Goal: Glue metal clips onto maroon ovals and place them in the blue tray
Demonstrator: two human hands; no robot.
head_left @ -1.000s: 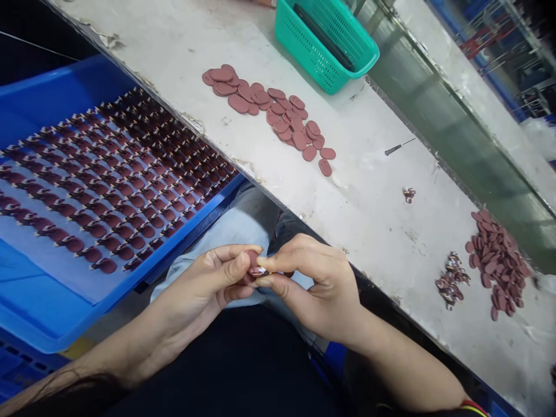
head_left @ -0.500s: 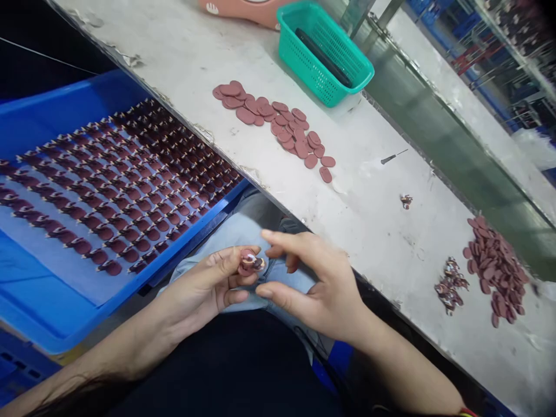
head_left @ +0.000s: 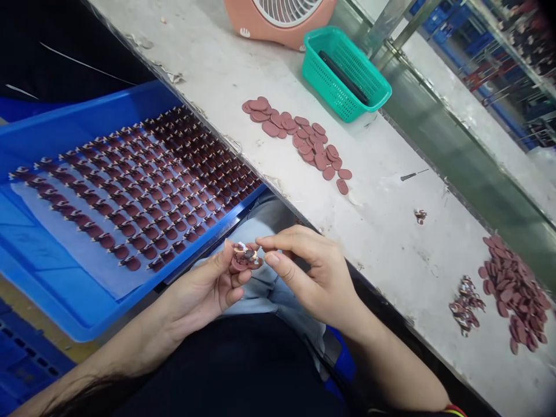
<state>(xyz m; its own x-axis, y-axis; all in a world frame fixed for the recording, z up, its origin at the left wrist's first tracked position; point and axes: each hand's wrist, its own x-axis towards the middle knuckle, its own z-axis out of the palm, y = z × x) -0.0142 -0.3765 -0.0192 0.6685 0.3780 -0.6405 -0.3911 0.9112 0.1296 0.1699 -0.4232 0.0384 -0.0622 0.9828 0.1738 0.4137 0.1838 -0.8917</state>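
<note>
My left hand [head_left: 202, 298] pinches a small painted figurine [head_left: 246, 258] with white, dark and tan parts on a maroon oval base, holding it above my lap. At the figurine's right side is my right hand [head_left: 319, 275]. Its index finger and thumb are a little apart, their tips close to the figurine; whether they touch it I cannot tell. On the bench to the right lie a small heap of similar loose figurines [head_left: 465, 307], a single one [head_left: 420, 216], and a large pile of maroon oval bases [head_left: 516, 292].
A blue tray [head_left: 82, 321] on the left holds rows of figurines on maroon bases. More maroon ovals [head_left: 304, 139] lie scattered on the bench [head_left: 373, 231]. Beyond them stand a green basket [head_left: 339, 87] with a black object inside and an orange fan [head_left: 278, 32]. A thin screwdriver-like tool [head_left: 412, 175] lies farther right.
My right hand's index finger and thumb have come closer together and nearer the figurine. The figurine is turned so more of its top shows. The whole view has shifted slightly.
</note>
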